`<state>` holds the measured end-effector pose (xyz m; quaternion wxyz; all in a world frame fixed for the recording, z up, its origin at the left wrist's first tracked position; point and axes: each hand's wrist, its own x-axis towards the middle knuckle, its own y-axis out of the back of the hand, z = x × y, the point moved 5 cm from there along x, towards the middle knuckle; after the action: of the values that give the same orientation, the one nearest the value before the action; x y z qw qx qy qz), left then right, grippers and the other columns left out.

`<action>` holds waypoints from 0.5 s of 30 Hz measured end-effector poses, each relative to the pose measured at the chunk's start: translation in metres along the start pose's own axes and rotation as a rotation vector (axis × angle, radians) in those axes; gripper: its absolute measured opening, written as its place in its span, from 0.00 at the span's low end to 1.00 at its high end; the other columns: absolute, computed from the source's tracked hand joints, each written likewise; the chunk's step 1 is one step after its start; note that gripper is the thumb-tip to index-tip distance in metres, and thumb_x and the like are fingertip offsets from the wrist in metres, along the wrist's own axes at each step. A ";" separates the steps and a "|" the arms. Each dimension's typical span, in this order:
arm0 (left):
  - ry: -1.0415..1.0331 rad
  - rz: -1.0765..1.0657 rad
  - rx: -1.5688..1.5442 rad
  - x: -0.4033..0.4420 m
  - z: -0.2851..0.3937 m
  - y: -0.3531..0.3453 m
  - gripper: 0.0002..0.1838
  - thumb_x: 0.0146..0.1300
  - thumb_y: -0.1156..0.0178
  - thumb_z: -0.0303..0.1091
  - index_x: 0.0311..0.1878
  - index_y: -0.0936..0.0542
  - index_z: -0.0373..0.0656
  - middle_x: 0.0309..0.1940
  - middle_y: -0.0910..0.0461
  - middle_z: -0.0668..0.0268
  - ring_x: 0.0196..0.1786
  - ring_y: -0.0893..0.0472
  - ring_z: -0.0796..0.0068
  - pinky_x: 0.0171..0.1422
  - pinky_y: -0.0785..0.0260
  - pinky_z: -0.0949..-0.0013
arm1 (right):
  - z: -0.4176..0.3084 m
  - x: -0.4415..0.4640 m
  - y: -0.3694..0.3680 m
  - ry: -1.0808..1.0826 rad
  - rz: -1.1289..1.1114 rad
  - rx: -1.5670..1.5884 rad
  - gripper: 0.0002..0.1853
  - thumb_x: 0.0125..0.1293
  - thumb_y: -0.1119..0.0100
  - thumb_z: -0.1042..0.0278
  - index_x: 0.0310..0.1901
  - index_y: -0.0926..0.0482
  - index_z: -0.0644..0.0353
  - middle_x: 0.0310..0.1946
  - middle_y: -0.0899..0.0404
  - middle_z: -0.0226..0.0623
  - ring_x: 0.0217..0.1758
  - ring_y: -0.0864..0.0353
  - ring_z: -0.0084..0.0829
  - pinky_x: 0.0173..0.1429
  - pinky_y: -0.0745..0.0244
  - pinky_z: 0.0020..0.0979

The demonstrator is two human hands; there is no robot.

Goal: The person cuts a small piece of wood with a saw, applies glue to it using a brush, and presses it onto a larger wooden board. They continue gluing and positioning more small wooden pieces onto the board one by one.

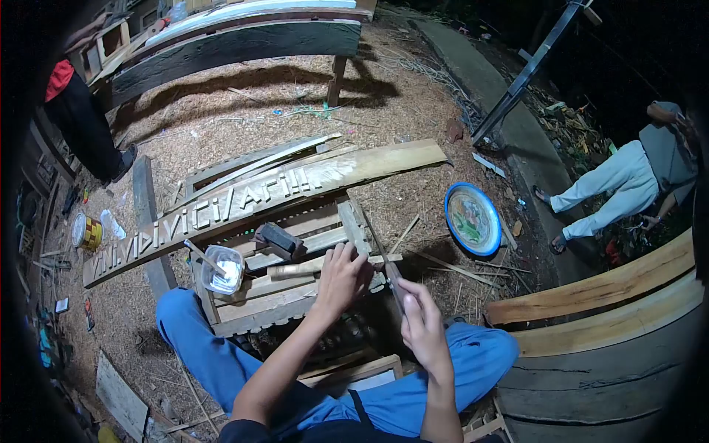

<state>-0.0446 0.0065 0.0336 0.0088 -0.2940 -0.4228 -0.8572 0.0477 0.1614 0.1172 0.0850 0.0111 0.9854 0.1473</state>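
Here at the slatted crate [266, 313], 2 bare hands are busy: the left hand [342, 275] has its fingers curled closed over a wooden strip [294, 271] lying across the crate's top. And the right hand [423, 325], fist closed, grips a long thin blade [392, 276] at the crate's right edge! A plastic tub [221, 288] sits on its left side, a dark block [281, 241] toward its far side, the lettered board [284, 184] beyond.

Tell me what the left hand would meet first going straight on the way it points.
Beyond the wooden strip it holds, the left hand would probably first meet the end slat of the wooden frame, with the lettered board farther on; depth here is hard to judge.
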 end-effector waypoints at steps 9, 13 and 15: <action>0.027 -0.027 -0.157 -0.002 -0.005 -0.007 0.10 0.61 0.32 0.34 0.40 0.20 0.39 0.41 0.26 0.54 0.46 0.24 0.51 0.52 0.29 0.52 | -0.004 0.018 -0.008 0.011 -0.009 0.083 0.18 0.83 0.53 0.61 0.66 0.24 0.60 0.33 0.24 0.25 0.24 0.37 0.12 0.29 0.37 0.22; 0.055 -0.059 -0.192 -0.003 -0.008 -0.010 0.12 0.60 0.31 0.32 0.43 0.22 0.40 0.42 0.26 0.54 0.48 0.24 0.51 0.53 0.29 0.52 | 0.000 -0.015 0.008 -0.103 -0.015 0.171 0.18 0.83 0.51 0.60 0.66 0.24 0.57 0.30 0.26 0.22 0.22 0.39 0.11 0.26 0.41 0.21; 0.059 -0.080 -0.210 -0.003 -0.009 -0.011 0.13 0.60 0.31 0.31 0.45 0.22 0.40 0.43 0.26 0.54 0.48 0.24 0.51 0.53 0.29 0.51 | -0.001 -0.021 0.010 -0.111 0.006 0.210 0.18 0.82 0.50 0.61 0.66 0.23 0.57 0.29 0.27 0.22 0.21 0.38 0.11 0.24 0.43 0.21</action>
<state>-0.0493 0.0064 0.0199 -0.0439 -0.2510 -0.3414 -0.9047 0.0687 0.1695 0.1241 0.1376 0.0311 0.9891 0.0425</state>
